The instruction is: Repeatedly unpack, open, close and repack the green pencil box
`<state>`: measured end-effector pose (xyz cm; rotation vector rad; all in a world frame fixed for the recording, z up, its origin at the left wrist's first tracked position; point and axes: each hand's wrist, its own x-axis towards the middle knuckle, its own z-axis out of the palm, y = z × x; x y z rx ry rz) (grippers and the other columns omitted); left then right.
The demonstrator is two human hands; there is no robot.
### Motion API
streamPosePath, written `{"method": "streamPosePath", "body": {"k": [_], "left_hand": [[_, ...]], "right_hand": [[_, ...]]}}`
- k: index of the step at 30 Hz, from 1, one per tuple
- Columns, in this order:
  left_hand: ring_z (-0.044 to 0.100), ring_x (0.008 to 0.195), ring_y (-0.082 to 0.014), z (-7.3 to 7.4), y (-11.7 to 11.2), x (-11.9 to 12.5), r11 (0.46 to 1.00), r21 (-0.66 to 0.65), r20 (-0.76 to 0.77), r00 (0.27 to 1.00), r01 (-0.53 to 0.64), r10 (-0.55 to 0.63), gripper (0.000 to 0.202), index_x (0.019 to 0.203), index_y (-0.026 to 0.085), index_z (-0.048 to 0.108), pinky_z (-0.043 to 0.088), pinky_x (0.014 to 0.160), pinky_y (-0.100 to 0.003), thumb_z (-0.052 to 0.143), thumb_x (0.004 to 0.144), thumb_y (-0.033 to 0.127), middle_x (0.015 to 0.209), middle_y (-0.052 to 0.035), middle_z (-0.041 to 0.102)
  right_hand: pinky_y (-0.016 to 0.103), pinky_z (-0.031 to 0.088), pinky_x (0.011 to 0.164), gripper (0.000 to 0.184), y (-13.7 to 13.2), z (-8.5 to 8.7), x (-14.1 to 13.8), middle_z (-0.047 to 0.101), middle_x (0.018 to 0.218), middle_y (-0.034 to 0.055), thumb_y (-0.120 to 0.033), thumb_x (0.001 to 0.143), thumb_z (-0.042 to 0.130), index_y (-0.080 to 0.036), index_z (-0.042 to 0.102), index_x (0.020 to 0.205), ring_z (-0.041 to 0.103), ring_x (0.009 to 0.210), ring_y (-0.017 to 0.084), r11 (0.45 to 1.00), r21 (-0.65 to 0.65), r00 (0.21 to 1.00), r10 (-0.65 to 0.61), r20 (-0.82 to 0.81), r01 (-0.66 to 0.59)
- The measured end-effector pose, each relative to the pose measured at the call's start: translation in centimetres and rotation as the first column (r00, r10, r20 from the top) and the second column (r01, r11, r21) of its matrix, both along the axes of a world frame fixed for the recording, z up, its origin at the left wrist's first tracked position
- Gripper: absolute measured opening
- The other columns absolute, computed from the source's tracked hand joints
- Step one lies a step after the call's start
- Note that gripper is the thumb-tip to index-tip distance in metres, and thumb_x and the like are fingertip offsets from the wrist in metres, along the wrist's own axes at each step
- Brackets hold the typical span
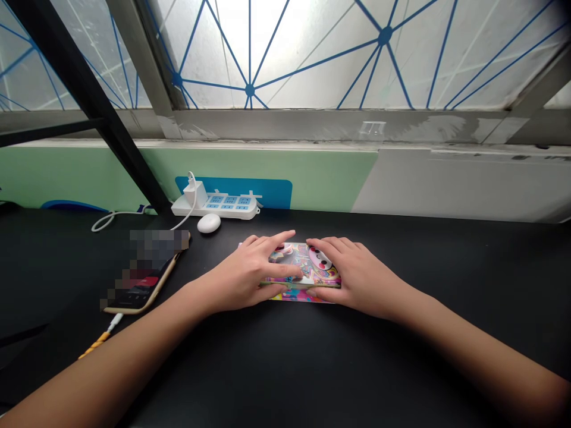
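Note:
A small flat colourful box [304, 268] with cartoon pictures lies on the black table [401, 333] in the middle of the head view. My left hand [250, 270] rests on its left side, fingers stretched over the top and thumb against the near edge. My right hand [350, 273] covers its right side the same way, fingers laid flat on the lid and thumb at the front edge. Both hands press on the box and grip it between fingers and thumbs.
A phone [143, 276] on a charging cable [100, 339] lies to the left. A white power strip [216, 205] with a plugged charger sits at the back, beside a small white oval object [209, 223]. A black diagonal post [102, 113] rises at left.

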<state>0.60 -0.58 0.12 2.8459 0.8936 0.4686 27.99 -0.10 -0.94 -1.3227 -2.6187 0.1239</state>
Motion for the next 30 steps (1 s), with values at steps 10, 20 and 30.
{"method": "streamPosePath", "body": {"k": [10,20,30], "left_hand": [[0.05,0.138,-0.0362,-0.3,0.1,0.0,1.0,0.017,-0.01,1.0,-0.019,0.02,0.038,0.132,0.033,0.067,0.041,0.108,-0.058,0.067,0.095,0.032,0.163,-0.0149,0.039],[0.048,0.142,-0.0375,-0.9,-0.1,0.3,0.985,0.036,-0.052,0.984,-0.17,0.172,0.054,0.148,0.027,0.054,0.038,0.111,-0.062,0.058,0.099,0.05,0.158,-0.0181,0.047],[0.04,0.149,-0.0327,0.8,-1.3,0.5,0.989,-0.147,0.005,1.0,0.03,-0.029,0.02,0.112,0.042,0.077,0.024,0.119,-0.063,0.063,0.098,0.04,0.164,-0.0008,0.042]], "right_hand": [[0.056,0.048,0.098,0.078,-0.1,0.2,0.0,0.061,0.141,0.0161,-0.063,0.084,0.067,-0.022,0.047,0.147,0.058,0.124,0.037,1.0,-0.017,1.0,-0.011,0.003,0.011],[0.056,0.048,0.098,0.08,-0.1,0.0,-0.1,0.061,0.141,0.0162,-0.068,0.085,0.065,-0.022,0.047,0.148,0.059,0.122,0.036,1.0,0.015,1.0,0.004,-0.008,-0.003],[0.056,0.048,0.098,0.078,-0.1,0.0,0.0,0.061,0.141,0.0159,-0.062,0.085,0.067,-0.021,0.046,0.148,0.058,0.123,0.036,1.0,0.011,1.0,-0.002,-0.001,0.002]]}}
